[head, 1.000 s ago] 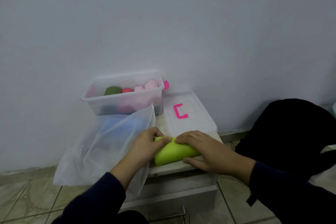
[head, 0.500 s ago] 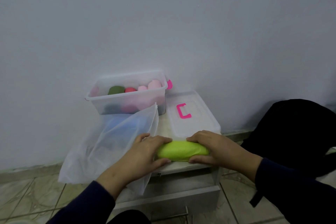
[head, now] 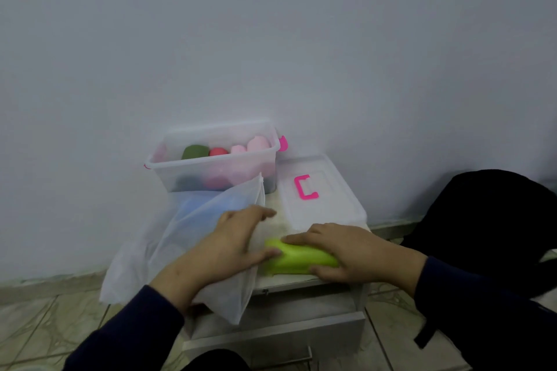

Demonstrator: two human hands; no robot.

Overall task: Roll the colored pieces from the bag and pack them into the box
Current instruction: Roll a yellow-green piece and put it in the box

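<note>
A home room, by the look of it: a plain pale painted wall (head: 271, 39) meets a patterned tiled floor (head: 45, 325) at a skirting strip. A small white drawer cabinet (head: 301, 328) stands against the wall, with a black bag (head: 482, 235) beside it

Left hand (head: 238, 238) lies flat with fingers (head: 265, 212) spread; right hand (head: 346, 253) curls, thumb tucked underneath.

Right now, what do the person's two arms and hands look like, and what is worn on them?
Both hands are bare: the left hand and the right hand show no gloves, and no rings or watch can be seen. Each arm wears a long dark navy sleeve that ends at the wrist, plain and unmarked.
</note>
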